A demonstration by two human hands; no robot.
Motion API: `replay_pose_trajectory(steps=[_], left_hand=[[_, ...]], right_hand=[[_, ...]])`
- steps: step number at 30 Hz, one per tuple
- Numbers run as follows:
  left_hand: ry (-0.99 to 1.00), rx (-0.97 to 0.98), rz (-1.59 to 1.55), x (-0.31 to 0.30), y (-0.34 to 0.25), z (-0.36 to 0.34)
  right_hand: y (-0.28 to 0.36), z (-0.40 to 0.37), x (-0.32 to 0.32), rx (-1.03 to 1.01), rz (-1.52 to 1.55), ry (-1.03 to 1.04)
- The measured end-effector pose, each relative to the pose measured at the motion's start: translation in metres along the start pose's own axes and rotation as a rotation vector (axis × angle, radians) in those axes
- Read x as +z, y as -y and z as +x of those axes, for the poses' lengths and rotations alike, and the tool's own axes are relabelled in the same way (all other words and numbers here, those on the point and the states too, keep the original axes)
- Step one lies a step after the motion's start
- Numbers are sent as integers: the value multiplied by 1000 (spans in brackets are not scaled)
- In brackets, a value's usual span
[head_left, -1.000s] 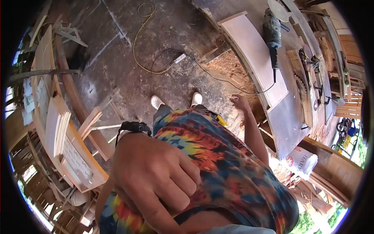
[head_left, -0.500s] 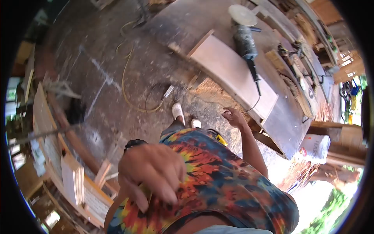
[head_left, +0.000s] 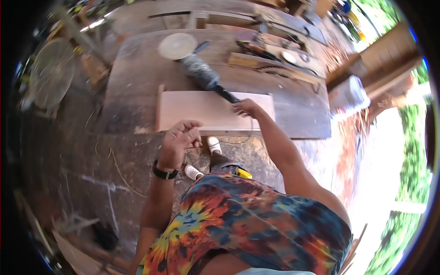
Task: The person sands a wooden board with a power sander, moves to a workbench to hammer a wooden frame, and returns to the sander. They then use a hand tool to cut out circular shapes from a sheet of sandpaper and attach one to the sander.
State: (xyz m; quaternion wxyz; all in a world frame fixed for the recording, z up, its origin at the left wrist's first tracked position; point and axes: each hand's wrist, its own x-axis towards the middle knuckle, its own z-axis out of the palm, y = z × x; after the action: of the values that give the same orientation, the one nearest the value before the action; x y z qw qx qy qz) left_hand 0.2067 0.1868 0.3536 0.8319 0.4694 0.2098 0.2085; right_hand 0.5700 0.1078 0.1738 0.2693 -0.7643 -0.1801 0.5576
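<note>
My right hand (head_left: 247, 108) is at the rear end of a power tool (head_left: 200, 73), its fingers closed round the cord where it leaves the black tail. That tool lies slantwise on the workbench, with a pale round disc (head_left: 178, 46) at its far end. Beneath its tail is a pale wooden panel (head_left: 197, 110) with raised edge strips. My left hand (head_left: 182, 138), above a black wristwatch, hovers by the panel's near edge; its fingers are loosely bent and apart, holding nothing.
The workbench (head_left: 133, 68) carries wood pieces and tools (head_left: 275, 59) at its back right. A round fan-like object (head_left: 51, 73) stands at the left. A white bag (head_left: 350, 98) is right of the bench. A yellow cord (head_left: 120, 172) lies on the floor.
The view has turned toward the workbench, which now lies straight ahead. My right hand has reached the tool's cord end. My left hand has moved from close to my chest out toward the panel.
</note>
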Motion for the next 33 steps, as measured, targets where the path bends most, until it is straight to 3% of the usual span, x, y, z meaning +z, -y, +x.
replay_pose_trajectory(steps=[1, 2, 4, 7, 9, 10, 12, 13, 18, 22, 24, 27, 31, 33], left_hand=[[37, -29, -3, 5, 2, 23], [38, -80, 29, 7, 3, 48], [29, -127, 42, 11, 8, 94], [0, -186, 62, 23, 21, 181], [-82, -233, -110, 33, 35, 242], [-13, -230, -281, 25, 56, 279], [-217, -316, -371, 31, 66, 342], [-334, -311, -467, 27, 79, 376], [-828, -156, -879, -22, 108, 500], [-989, -46, -1074, -71, 109, 533], [-903, 215, -1453, -93, 107, 547], [-940, 335, -1563, -101, 95, 537], [-853, 394, -1606, -102, 71, 517], [-963, 366, -1694, -101, 38, 493]], right_hand=[[-2, 10, -9, 52, 75, 123], [-10, 14, -21, 68, 92, 113], [-9, 31, -26, 115, 445, 538], [-6, 31, -22, 116, 730, 697], [-1, 41, -18, 197, 800, 718], [-2, 47, -13, 202, 772, 724], [3, 46, 0, 274, 761, 699], [15, 33, 10, 278, 715, 578], [18, 22, 49, 243, 626, 407], [20, 15, 63, 137, 514, 306], [18, 20, 58, 144, 519, 333], [19, 17, 57, 156, 515, 327], [16, 22, 58, 143, 430, 300], [9, 23, 67, -11, 264, 279]])
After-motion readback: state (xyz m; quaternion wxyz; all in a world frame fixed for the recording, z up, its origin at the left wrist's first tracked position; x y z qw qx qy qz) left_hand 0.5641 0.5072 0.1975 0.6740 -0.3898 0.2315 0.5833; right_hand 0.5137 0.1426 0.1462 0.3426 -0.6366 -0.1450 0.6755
